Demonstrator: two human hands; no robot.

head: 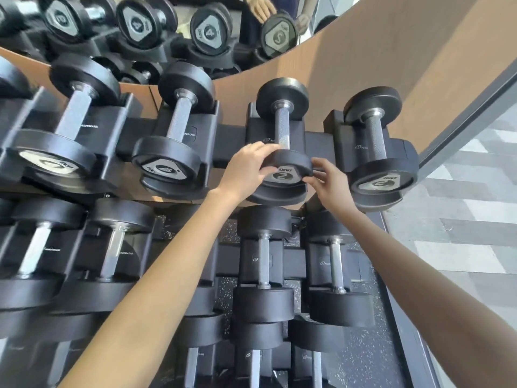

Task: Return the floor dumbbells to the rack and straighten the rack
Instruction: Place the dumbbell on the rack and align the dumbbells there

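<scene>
Both hands on the near head of the 2 dumbbell [282,152], centre frame on the rack [229,141] top tier: left hand [247,166] and right hand [328,179] fingers curled round the rim, so I'd rotate it until the label reads level and seat it square in its cradle.

Both arms are stretched out in front. The bare left forearm [156,275] comes up from the lower left and the right forearm [419,261] from the lower right, angling in toward each other. The left hand [247,169] is curled round the left edge of the dumbbell [289,166] head nearest me. The right hand [330,183] is just across from it, thumb and fingers pinching the right edge. Wrists look pretty straight, and the hands are close together with only that head between them.
</scene>
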